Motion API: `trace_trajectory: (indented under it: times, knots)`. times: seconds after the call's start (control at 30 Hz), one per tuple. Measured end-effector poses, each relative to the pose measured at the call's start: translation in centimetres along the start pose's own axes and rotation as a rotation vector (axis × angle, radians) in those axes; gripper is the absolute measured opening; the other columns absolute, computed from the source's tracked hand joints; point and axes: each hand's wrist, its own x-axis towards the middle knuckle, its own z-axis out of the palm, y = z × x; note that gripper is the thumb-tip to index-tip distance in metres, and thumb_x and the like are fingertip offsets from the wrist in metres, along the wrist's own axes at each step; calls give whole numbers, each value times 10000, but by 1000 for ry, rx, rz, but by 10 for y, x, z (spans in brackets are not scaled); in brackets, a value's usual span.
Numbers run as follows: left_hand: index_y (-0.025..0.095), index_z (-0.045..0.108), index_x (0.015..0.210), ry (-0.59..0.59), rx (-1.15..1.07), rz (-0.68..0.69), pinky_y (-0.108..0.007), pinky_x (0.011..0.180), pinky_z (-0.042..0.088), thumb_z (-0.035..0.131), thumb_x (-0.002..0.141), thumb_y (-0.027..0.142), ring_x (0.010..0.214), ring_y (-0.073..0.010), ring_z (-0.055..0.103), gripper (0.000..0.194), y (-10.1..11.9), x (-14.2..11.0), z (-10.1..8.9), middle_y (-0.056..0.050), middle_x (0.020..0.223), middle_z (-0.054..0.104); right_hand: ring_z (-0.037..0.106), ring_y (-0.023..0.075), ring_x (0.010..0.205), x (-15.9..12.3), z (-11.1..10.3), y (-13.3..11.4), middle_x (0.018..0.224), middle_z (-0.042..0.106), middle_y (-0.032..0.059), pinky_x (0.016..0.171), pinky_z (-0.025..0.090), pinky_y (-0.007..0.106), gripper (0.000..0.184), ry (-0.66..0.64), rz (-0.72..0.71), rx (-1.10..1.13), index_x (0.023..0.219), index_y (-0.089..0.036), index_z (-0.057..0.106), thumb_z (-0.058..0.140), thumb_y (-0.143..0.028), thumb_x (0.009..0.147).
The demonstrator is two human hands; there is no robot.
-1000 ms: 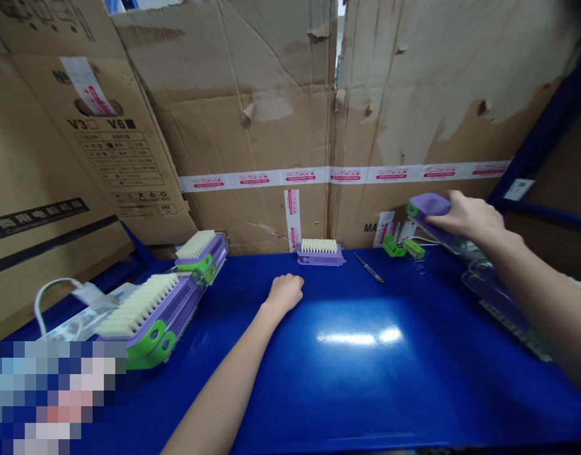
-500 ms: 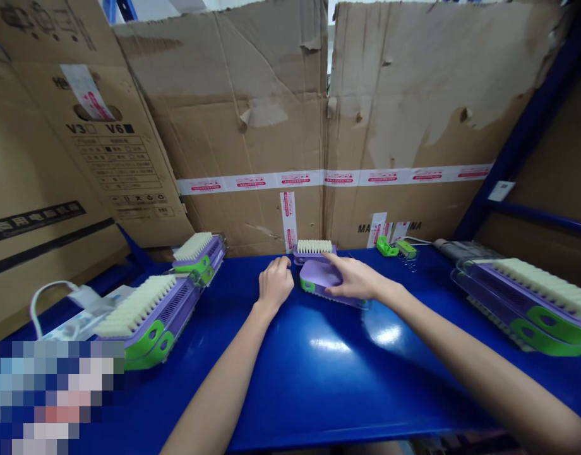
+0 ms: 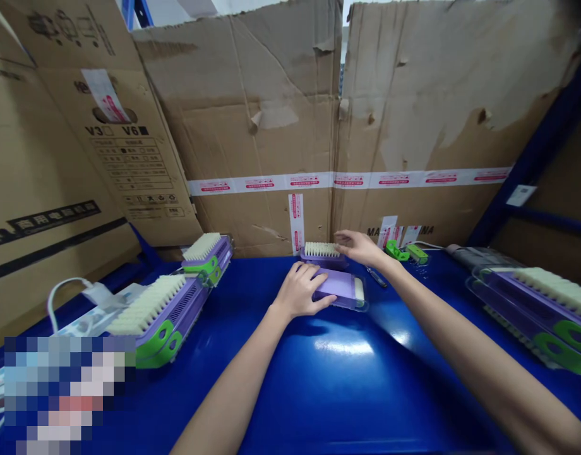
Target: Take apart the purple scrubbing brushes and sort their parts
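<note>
A purple scrub brush [image 3: 338, 287] with pale bristles at its right end lies in a clear plastic cover on the blue tabletop [image 3: 290, 392]. My left hand [image 3: 300, 292] is closed round its left end, fingers behind and thumb at the front, hiding that end. Just behind it a second purple brush [image 3: 321, 253] rests with its cream bristles upward. At that brush's right end is my right hand [image 3: 361, 248], fingers slightly bent and apart, fingertips by the bristles. Below the right wrist lies a slim pen-like tool [image 3: 376, 277].
Two purple-and-green bristle blocks [image 3: 158, 316] line the left side, near a white power strip [image 3: 89, 316]. Another bristle block [image 3: 541, 309] sits at the right. Small green parts [image 3: 397, 251] lie at the back, before the cardboard wall [image 3: 252, 139]. A blue post [image 3: 532, 151] rises right.
My left hand has moved right and opened from a fist to take the front brush's left end. My right hand has left that brush and gone back to the rear brush, uncovering the slim tool.
</note>
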Motion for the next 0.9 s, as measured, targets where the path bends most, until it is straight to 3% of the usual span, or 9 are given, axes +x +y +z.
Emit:
trace_trajectory:
  times: [0.13, 0.3, 0.4, 0.53, 0.63, 0.77, 0.9]
  knots:
    - [163, 654, 913, -21, 13, -64, -436, 930, 394, 487, 810, 573, 1018, -276, 584, 454, -8, -1, -5, -141, 1043, 661, 577, 239, 1119, 11, 21, 18, 1224, 611, 105, 972, 438, 346, 516, -157, 11, -139, 1214, -161, 589, 677, -323, 733]
    - [161, 630, 915, -59, 96, -256, -404, 869, 409, 473, 829, 569, 949, -268, 608, 447, -28, -10, -11, -130, 1001, 676, 481, 254, 1221, 13, 43, 33, 1307, 532, 108, 1032, 367, 355, 674, -161, -99, -197, 1301, -176, 515, 725, -302, 672]
    - [149, 623, 977, -73, 184, -376, -395, 865, 395, 448, 843, 581, 966, -270, 597, 486, -40, -16, -11, -132, 1017, 673, 497, 275, 1170, 9, 40, 33, 1254, 548, 113, 983, 387, 386, 675, -166, -39, -275, 1324, -206, 487, 699, -297, 690]
    - [131, 618, 995, -109, 314, -555, -407, 837, 378, 401, 855, 609, 970, -292, 584, 544, -49, -18, -10, -145, 997, 669, 456, 343, 1165, 1, 27, 23, 1183, 555, 134, 929, 379, 498, 602, -164, 82, -435, 1272, -258, 525, 635, -521, 742]
    - [122, 622, 980, -133, 379, -652, -410, 819, 365, 367, 868, 608, 961, -300, 581, 561, -48, -17, -11, -162, 990, 666, 429, 354, 1188, -2, 28, 12, 1218, 518, 151, 931, 377, 498, 648, -119, 79, -462, 1266, -248, 530, 573, -633, 746]
    - [117, 621, 992, -143, 404, -699, -409, 825, 351, 351, 874, 608, 966, -303, 573, 572, -47, -15, -10, -165, 997, 662, 470, 320, 1167, -3, 38, 2, 1276, 492, 145, 926, 393, 399, 688, -198, 17, -441, 1408, -256, 380, 587, -487, 794]
    - [109, 619, 1013, -147, 408, -718, -415, 826, 346, 339, 873, 613, 970, -311, 565, 593, -49, -16, -7, -176, 1007, 656, 509, 293, 1123, -5, 35, 0, 1201, 536, 126, 908, 395, 349, 626, -236, 22, -455, 1391, -268, 418, 585, -391, 800]
